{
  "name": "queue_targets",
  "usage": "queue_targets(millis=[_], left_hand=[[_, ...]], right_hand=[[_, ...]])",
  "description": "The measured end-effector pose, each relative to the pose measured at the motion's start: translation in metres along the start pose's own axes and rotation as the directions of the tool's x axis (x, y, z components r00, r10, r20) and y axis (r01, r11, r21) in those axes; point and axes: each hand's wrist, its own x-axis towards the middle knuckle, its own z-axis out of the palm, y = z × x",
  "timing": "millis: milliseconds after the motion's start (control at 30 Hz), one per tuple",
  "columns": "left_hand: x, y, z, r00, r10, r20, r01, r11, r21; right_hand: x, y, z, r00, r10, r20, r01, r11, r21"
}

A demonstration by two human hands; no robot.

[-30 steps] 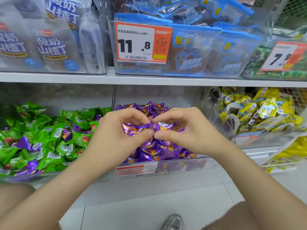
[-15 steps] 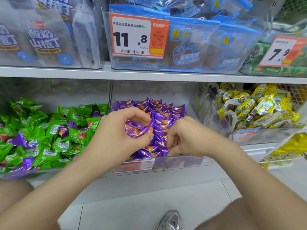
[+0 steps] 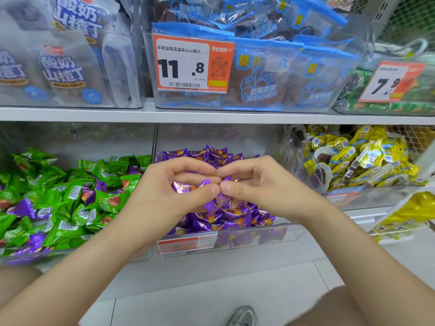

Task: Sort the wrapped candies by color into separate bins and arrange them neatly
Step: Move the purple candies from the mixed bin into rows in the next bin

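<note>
Head view: two hands meet over the clear plastic middle bin (image 3: 259, 234).
Left hand (image 3: 169, 196) and right hand (image 3: 266, 191), fingers curled and thumb tips touching, pinch purple foil-wrapped candies (image 3: 215, 204) just above that bin's purple pile; green wrapped candies (image 3: 66, 191) mixed with purple strays fill the clear left bin (image 3: 28, 256).

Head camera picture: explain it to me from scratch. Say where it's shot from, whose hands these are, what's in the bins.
No machine here: a person wears one camera on the head, looking down at their own bare hands. The left hand and right hand meet over the middle clear bin, each pinching purple wrapped candies like those filling it. To its left, green candies have stray purple ones mixed in; to its right lie yellow candies. Bagged snacks stand on the shelf above.
</note>
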Motion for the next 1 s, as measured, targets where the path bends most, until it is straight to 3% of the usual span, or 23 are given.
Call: queue_targets(millis=[133,333,433,533,600,700,833,900,1000], left_hand=[[0.003,-0.01,0.003,0.998,0.017,-0.066,-0.008,0.992,0.128],[0.015,-0.009,0.01,0.995,0.015,-0.097,-0.005,0.994,0.109],[0.021,-0.01,0.016,0.99,-0.019,-0.139,0.033,0.995,0.095],[0.033,-0.019,0.018,0.977,0.07,-0.199,-0.013,0.96,0.278],[0.039,-0.022,0.02,0.978,0.091,-0.19,-0.012,0.923,0.384],[0.047,-0.027,0.025,0.983,0.085,-0.163,0.006,0.873,0.488],[0.055,-0.031,0.025,0.985,0.018,-0.174,0.052,0.92,0.389],[0.059,-0.033,0.025,0.982,-0.037,-0.184,0.091,0.952,0.292],[0.061,-0.036,0.024,0.986,-0.038,-0.165,0.083,0.957,0.277]], right_hand=[[0.005,0.006,-0.003,0.983,0.06,-0.174,-0.064,0.998,-0.016],[0.007,0.01,-0.01,0.997,0.056,-0.045,-0.053,0.997,0.059],[0.012,0.02,-0.027,0.996,0.053,-0.069,-0.055,0.998,-0.026],[0.032,0.047,-0.044,0.953,0.006,-0.304,-0.09,0.961,-0.262],[0.049,0.068,-0.057,0.855,-0.083,-0.512,-0.197,0.861,-0.469],[0.076,0.09,-0.07,0.764,-0.126,-0.632,-0.332,0.764,-0.553],[0.107,0.112,-0.074,0.784,-0.112,-0.611,-0.433,0.608,-0.666],[0.121,0.111,-0.073,0.811,-0.069,-0.581,-0.436,0.592,-0.678],[0.137,0.11,-0.07,0.865,-0.028,-0.501,-0.391,0.589,-0.708]])
